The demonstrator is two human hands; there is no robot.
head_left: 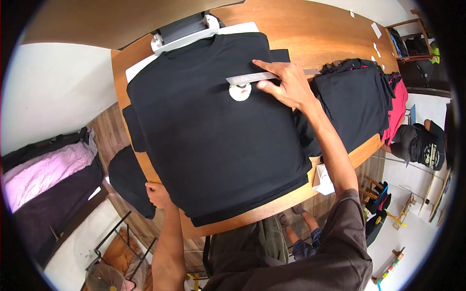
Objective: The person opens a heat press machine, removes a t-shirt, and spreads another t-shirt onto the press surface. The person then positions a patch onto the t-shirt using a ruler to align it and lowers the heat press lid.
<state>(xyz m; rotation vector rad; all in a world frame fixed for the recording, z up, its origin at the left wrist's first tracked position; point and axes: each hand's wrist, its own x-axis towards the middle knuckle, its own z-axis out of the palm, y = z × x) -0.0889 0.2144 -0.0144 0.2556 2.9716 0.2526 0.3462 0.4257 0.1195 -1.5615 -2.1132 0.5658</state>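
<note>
A black T-shirt (218, 136) lies spread on top of other black fabric, its collar toward the far edge. My right hand (289, 85) holds a flat metal ruler (252, 77) across the chest, with the index finger stretched over the cloth. Just below the ruler's edge is a round white patch (240, 93) with a small dark and orange design, partly covered by the ruler. My left hand (158, 195) is closed at the near left table edge, beside the shirt's side. Whatever may be within its curled fingers is hidden.
Folded black shirts (352, 102) are piled to the right on the wooden table (310, 29), with red cloth (398, 104) beyond. A white and black device (184, 34) stands behind the collar. A person (422, 145) is at far right. A fan (104, 279) stands lower left.
</note>
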